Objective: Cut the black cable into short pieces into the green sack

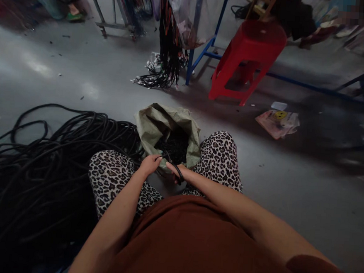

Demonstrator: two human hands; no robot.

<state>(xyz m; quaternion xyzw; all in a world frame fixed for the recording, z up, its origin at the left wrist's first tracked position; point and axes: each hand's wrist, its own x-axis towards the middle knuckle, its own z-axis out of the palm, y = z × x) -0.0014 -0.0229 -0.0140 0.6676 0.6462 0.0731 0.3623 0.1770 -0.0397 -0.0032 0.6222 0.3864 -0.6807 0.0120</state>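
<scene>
I sit with leopard-print knees apart, both hands meeting between them just in front of an open green woven sack (158, 124) holding short black pieces (174, 146). My left hand (149, 164) is closed, pinching the end of a black cable. My right hand (175, 172) is closed on a black tool (177, 170) with looped handles, probably scissors, its tip touching the cable by the left fingers.
A large tangled heap of black cable (43, 164) covers the floor at my left. A red plastic stool (248, 58) stands ahead, beside a blue metal frame (203, 50) hung with black cords (168, 48). A paper packet (278, 122) lies on the grey floor to the right.
</scene>
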